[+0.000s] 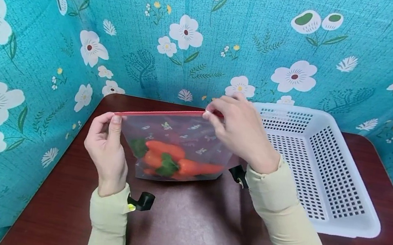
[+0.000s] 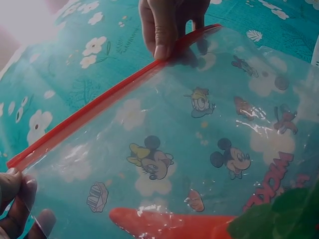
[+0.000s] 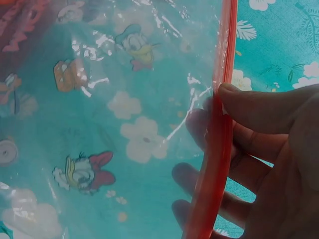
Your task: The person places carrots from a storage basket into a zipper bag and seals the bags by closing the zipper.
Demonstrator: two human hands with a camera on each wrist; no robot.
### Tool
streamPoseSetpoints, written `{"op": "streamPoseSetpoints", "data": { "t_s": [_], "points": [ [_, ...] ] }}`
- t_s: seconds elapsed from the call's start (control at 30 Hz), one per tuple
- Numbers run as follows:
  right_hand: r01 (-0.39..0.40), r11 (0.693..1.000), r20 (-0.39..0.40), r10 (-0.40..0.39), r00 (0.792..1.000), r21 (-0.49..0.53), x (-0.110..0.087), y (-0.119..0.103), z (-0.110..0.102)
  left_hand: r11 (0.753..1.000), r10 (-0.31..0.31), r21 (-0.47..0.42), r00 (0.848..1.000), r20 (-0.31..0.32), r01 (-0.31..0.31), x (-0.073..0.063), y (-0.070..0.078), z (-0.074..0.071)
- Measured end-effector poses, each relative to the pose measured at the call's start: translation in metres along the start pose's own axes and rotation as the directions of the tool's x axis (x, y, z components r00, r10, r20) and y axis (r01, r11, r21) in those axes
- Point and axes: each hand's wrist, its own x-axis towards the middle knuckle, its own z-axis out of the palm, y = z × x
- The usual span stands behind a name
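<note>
A clear zip bag (image 1: 193, 139) with a red zip strip (image 2: 94, 107) and printed cartoon figures hangs upright between both hands. Orange carrot-shaped pieces (image 1: 166, 150) with green leafy tops (image 1: 167, 165) show through its lower part. At the strip's left end, my left hand (image 1: 109, 142) pinches the corner between thumb and fingers. My right hand (image 1: 240, 127) pinches the strip toward its right end; in the right wrist view the thumb (image 3: 264, 107) lies on one side of the strip and the fingers behind it.
A white perforated plastic basket (image 1: 351, 178) stands on the dark red-brown table (image 1: 178, 232) at the right, partly behind my right arm. A teal flowered curtain (image 1: 146, 23) surrounds the table's back and sides.
</note>
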Motion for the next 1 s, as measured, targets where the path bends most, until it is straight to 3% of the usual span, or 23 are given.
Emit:
{"op": "streamPoseSetpoints", "data": {
  "t_s": [0.27, 0.47, 1.0],
  "points": [
    [-0.020, 1.000, 0.000, 0.020, 1.000, 0.020, -0.002, 0.005, -0.004, 0.999, -0.001, -0.048, 1.000, -0.023, 0.000, 0.002, 0.000, 0.000],
    [-0.014, 1.000, -0.021, 0.014, 1.000, 0.015, -0.005, 0.011, -0.005, 0.999, -0.006, -0.046, 1.000, -0.016, 0.005, 0.001, 0.001, 0.000],
    [-0.092, 0.996, 0.002, 0.092, 0.996, 0.014, -0.010, 0.020, -0.012, 1.000, -0.004, -0.026, 1.000, -0.007, 0.004, 0.002, 0.002, 0.000]
  ]
}}
